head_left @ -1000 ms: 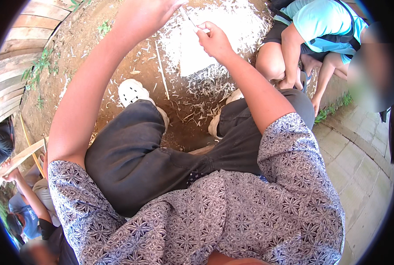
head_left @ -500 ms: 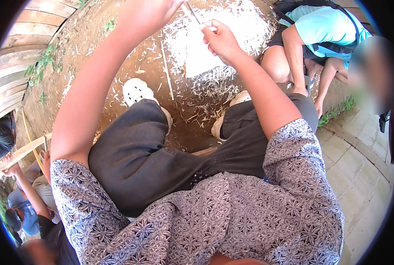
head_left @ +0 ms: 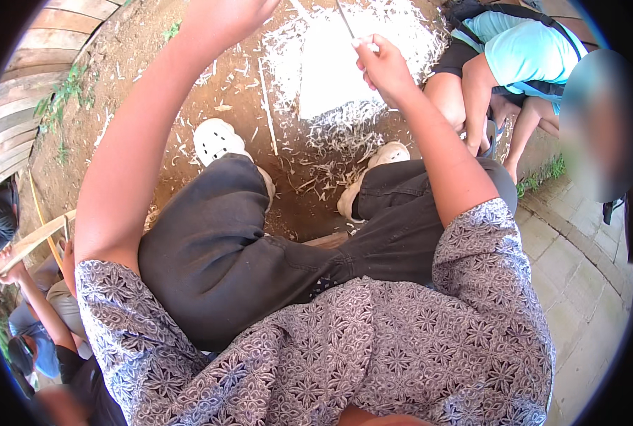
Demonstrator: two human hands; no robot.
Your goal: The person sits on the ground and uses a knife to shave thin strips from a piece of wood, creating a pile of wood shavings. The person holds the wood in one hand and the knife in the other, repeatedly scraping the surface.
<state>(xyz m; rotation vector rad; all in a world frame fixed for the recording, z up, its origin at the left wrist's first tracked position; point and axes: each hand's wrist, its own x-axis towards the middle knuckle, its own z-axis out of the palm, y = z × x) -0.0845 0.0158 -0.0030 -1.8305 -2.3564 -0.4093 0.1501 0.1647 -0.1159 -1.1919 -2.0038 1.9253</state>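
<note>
Head view: patterned shirt (head_left: pixel 331 348) filling the near side, with brown ground (head_left: pixel 160 85) beyond and dark trousers (head_left: pixel 203 248) in between, knees bent and spread. To the right, pale paving (head_left: pixel 579 284) and, farther off, a crouching co-worker (head_left: pixel 526 60) in turquoise, hands low near the ground. To the far left, a plank wall (head_left: pixel 40 64). Beyond the knees, a broad scatter of pale shavings (head_left: pixel 345 135), washed out by glare toward the middle. At the near left, another worker (head_left: pixel 43 312), one hand at a long board (head_left: pixel 36 241). Just beyond the trousers, white shoes (head_left: pixel 217 142).

At the far edge, left hand (head_left: pixel 249 11), cut off by the border; cannot tell whether open or closed. Right of it and well apart, right hand (head_left: pixel 387 67), fingers closed on a thin grey tool (head_left: pixel 344 19), perhaps a knife, pointing away to the far left. On the ground left of the shavings, a thin stick (head_left: pixel 267 106). Between both hands, over the shavings, a pale strip (head_left: pixel 299 8) running out of sight; cannot tell whether held.

Judging by so many shavings, much cutting apparently done; with tool in hand, seemingly unfinished. Impossible to tell how much is left.
</note>
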